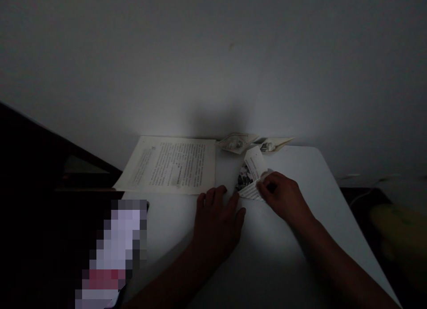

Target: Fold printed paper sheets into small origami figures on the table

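Observation:
A folded piece of printed paper (pixel 251 175), with text and a dark picture on it, lies on the white table between my hands. My right hand (pixel 283 193) pinches its right edge with thumb and fingers. My left hand (pixel 218 220) rests on the table with its fingers spread, the index fingertip at the paper's lower left corner. Behind it, against the wall, stand two folded paper shapes, a left one (pixel 237 143) and a right one (pixel 275 144). The light is dim, so the finer folds are hard to make out.
Flat printed sheets (pixel 173 166) lie at the table's back left, overhanging its left edge. A blurred-out device with a lit screen (pixel 113 246) is at the front left. The wall (pixel 213 69) closes off the back of the table (pixel 300 162).

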A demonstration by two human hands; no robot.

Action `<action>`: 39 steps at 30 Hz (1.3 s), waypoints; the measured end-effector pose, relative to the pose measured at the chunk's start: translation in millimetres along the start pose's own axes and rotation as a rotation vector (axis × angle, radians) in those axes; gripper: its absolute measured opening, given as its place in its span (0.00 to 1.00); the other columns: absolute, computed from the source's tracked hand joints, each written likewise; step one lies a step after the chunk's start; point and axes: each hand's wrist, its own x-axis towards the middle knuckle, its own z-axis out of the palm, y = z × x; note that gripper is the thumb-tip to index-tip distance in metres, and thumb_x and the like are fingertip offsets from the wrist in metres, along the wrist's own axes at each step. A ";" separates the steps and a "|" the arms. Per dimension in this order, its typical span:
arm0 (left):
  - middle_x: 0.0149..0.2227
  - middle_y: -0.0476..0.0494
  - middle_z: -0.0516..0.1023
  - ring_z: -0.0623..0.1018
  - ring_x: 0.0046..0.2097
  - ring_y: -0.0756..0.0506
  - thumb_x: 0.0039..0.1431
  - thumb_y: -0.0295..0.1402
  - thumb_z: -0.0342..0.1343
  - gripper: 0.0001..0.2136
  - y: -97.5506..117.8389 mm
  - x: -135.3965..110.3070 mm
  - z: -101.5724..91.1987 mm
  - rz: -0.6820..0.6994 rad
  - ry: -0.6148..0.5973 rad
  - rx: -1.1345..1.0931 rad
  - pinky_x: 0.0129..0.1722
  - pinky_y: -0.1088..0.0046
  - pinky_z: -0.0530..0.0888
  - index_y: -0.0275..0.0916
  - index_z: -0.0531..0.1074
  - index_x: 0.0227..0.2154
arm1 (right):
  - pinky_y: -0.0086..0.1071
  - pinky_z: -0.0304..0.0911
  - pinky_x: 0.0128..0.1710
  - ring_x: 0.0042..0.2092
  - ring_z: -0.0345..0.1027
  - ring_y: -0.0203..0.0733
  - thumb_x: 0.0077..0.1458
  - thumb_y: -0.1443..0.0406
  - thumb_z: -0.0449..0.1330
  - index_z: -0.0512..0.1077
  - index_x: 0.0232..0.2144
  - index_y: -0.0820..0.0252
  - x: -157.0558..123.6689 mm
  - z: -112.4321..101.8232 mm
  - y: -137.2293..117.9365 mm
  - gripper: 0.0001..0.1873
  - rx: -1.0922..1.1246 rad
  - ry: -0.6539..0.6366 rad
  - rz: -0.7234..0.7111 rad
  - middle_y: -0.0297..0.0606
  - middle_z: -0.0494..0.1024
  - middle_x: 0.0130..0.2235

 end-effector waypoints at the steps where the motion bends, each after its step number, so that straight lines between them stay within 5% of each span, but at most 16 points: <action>1: 0.50 0.38 0.68 0.66 0.50 0.37 0.62 0.38 0.48 0.15 -1.4 -0.2 -1.0 0.003 0.003 0.003 0.50 0.53 0.61 0.43 0.70 0.49 | 0.32 0.60 0.33 0.28 0.67 0.38 0.52 0.65 0.56 0.66 0.19 0.59 0.1 0.2 0.2 0.11 -0.005 0.002 0.002 0.35 0.71 0.26; 39: 0.50 0.39 0.69 0.67 0.49 0.37 0.60 0.37 0.50 0.16 -1.8 -1.3 5.0 0.034 -0.035 0.052 0.48 0.54 0.65 0.43 0.69 0.50 | 0.32 0.60 0.32 0.29 0.67 0.38 0.53 0.65 0.55 0.65 0.19 0.58 0.7 -1.3 0.4 0.11 -0.012 -0.010 -0.014 0.35 0.70 0.26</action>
